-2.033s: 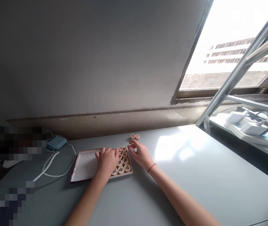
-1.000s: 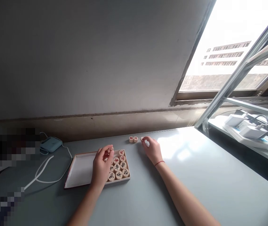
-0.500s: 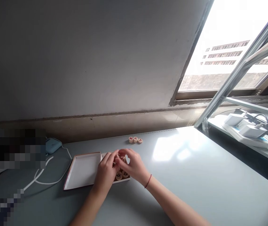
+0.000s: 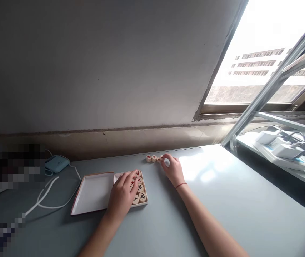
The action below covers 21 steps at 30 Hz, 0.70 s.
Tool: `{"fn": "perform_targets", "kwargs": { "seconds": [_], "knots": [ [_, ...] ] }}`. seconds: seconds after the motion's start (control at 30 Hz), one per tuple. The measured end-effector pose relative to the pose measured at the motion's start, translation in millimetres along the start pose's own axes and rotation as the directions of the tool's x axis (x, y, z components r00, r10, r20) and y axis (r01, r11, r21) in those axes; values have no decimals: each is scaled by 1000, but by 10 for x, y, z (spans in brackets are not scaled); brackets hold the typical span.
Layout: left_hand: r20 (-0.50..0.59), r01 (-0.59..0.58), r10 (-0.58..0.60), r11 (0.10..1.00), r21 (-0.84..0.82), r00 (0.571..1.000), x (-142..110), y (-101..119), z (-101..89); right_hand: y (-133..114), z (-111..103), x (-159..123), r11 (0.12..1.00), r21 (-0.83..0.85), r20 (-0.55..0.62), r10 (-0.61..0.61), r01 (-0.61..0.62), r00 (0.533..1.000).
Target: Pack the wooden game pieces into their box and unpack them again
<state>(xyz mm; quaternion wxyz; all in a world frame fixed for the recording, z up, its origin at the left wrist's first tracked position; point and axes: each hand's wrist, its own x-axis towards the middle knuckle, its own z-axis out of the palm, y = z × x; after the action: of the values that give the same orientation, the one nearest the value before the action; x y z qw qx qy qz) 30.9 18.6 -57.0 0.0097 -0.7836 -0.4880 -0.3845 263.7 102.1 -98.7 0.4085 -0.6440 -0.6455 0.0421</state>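
A shallow white box (image 4: 92,194) with a brown rim lies on the grey table (image 4: 222,207). Its right part holds several round wooden chess pieces (image 4: 141,197) marked in red or black. My left hand (image 4: 123,196) lies on those pieces with its fingers stretched out flat. Beyond the box, a short row of chess pieces (image 4: 151,157) stands on the table near the wall. My right hand (image 4: 172,169) is at the row's right end, fingertips pinched on one more chess piece (image 4: 162,157) that touches the table.
A blue device (image 4: 54,164) with a white cable (image 4: 49,198) lies at the left by the wall. A window frame (image 4: 265,89) rises at the right. Behind it, a ledge carries a power strip with white adapters (image 4: 283,150) and cables.
Both hands were together over the box half a second ago. My right hand has since moved back to the row's right end with a piece. My left hand has settled flat on the boxed pieces.
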Motion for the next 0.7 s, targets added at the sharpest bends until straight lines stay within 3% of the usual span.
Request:
{"fn": "perform_targets", "kwargs": {
  "seconds": [0.1,0.43,0.63,0.7],
  "knots": [
    [-7,4,-4,1000,1,1000,-1,-16,-4,13,64,-15,998,-62,52,-7,11,999],
    [41,52,-52,999,0,998,-6,-22,-2,-32,118,26,990,-135,58,-22,29,998],
    [91,214,-244,941,262,965,69,-42,-39,-195,40,-43,995,-25,-60,-100,99,993],
    [146,255,-323,899,356,935,127,-21,-47,-341,24,-125,983,97,6,-160,159,987]
  ]
}}
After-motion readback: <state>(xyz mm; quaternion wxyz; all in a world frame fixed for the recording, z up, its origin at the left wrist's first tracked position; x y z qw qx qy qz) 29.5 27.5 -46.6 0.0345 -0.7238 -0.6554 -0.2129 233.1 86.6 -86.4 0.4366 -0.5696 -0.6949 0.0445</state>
